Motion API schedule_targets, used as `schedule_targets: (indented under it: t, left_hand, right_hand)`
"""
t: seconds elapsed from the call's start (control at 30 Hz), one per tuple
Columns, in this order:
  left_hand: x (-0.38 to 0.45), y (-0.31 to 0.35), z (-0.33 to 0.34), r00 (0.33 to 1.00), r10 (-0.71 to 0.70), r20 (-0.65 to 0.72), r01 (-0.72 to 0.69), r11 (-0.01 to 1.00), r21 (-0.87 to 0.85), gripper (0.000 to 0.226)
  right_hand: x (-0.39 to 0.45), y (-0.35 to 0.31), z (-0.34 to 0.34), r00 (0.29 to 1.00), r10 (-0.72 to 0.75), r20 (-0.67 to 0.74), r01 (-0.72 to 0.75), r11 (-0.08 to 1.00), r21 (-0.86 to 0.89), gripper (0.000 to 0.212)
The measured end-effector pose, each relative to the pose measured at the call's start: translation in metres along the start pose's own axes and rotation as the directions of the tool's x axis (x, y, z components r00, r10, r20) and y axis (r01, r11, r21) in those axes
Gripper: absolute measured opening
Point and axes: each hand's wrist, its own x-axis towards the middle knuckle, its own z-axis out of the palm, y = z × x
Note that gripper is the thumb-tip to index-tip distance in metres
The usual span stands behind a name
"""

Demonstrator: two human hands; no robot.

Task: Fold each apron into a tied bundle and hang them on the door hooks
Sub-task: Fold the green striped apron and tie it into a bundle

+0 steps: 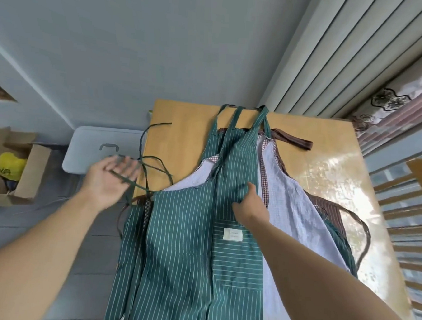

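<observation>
Handling: the green striped apron (183, 232) looks light, limp and crease-prone; best taken at a folded edge or by its waist tie (152, 166).
Look: dark green with thin white stripes, a patch pocket bearing a white label.
Place: on top of other aprons on the wooden table (182, 123).
Left hand (110, 178): fingers spread, tie draped across the palm.
Right hand (249, 201): pinches the bib cloth.

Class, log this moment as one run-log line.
left hand: open, waist tie across fingers | right hand: pinches green striped apron | wooden table
</observation>
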Motion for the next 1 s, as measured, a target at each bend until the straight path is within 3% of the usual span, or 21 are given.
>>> schedule_targets:
  t: [0.07, 0.13, 0.23, 0.27, 0.3, 0.33, 0.4, 0.47, 0.53, 0.6, 0.7, 0.83, 1.0]
  left_hand:
    - [0.011, 0.025, -0.018, 0.982, 0.059, -0.181, -0.044, 0.995, 0.088, 0.012]
    - [0.026, 0.041, -0.041, 0.932, 0.127, -0.34, -0.042, 0.968, 0.247, 0.029]
    - [0.025, 0.032, -0.059, 0.75, 0.286, -0.597, 0.062, 0.867, 0.494, 0.091]
    - [0.014, 0.022, -0.051, 0.706, 0.409, -0.578, 0.042, 0.791, 0.611, 0.094]
    - [0.001, 0.009, -0.039, 0.719, 0.521, -0.461, -0.023, 0.68, 0.733, 0.082]
    - [-0.006, -0.008, -0.028, 0.772, 0.571, -0.278, -0.108, 0.55, 0.828, 0.064]
    - [-0.017, -0.043, -0.008, 0.878, 0.474, 0.074, -0.245, 0.311, 0.918, 0.039]
    - [-0.015, -0.067, 0.01, 0.914, 0.292, 0.281, -0.33, 0.135, 0.934, 0.039]
    - [-0.011, -0.081, 0.022, 0.91, 0.152, 0.386, -0.367, -0.138, 0.92, 0.044]
    - [-0.009, -0.09, 0.027, 0.919, 0.046, 0.391, -0.355, -0.336, 0.873, 0.042]
    - [0.003, -0.092, 0.025, 0.947, 0.041, 0.319, -0.263, -0.471, 0.842, 0.053]
    - [0.019, -0.087, 0.022, 0.92, 0.025, 0.39, -0.283, -0.646, 0.709, 0.065]
    - [0.024, -0.095, 0.032, 0.925, 0.008, 0.379, -0.274, -0.678, 0.682, 0.069]
  right_hand:
    - [0.0, 0.004, 0.004, 1.0, -0.004, 0.014, 0.004, 1.0, 0.005, 0.073]
    - [-0.003, 0.007, 0.006, 0.999, -0.024, 0.034, 0.025, 0.999, -0.028, 0.07]
    - [-0.008, 0.008, 0.008, 0.998, -0.042, 0.036, 0.044, 0.998, -0.046, 0.074]
    - [-0.01, 0.008, 0.009, 0.999, -0.046, 0.028, 0.047, 0.998, -0.05, 0.076]
    - [-0.012, 0.009, 0.011, 0.999, -0.049, 0.018, 0.05, 0.997, -0.06, 0.076]
    - [-0.013, 0.009, 0.013, 0.998, -0.055, 0.004, 0.055, 0.996, -0.066, 0.075]
    - [-0.014, 0.006, 0.013, 0.998, -0.063, -0.029, 0.062, 0.997, -0.056, 0.066]
    - [-0.007, -0.002, 0.005, 0.991, -0.091, -0.102, 0.089, 0.996, -0.026, 0.054]
    - [0.008, -0.019, -0.012, 0.973, -0.145, -0.182, 0.149, 0.989, 0.011, 0.048]
    - [0.026, -0.041, -0.032, 0.955, -0.196, -0.225, 0.215, 0.974, 0.065, 0.051]
    - [0.058, -0.073, -0.055, 0.936, -0.273, -0.223, 0.287, 0.957, 0.035, 0.061]
    - [0.097, -0.089, -0.068, 0.952, -0.265, -0.153, 0.245, 0.96, -0.134, 0.061]
    - [0.124, -0.08, -0.082, 0.994, -0.075, -0.085, 0.045, 0.95, -0.307, 0.049]
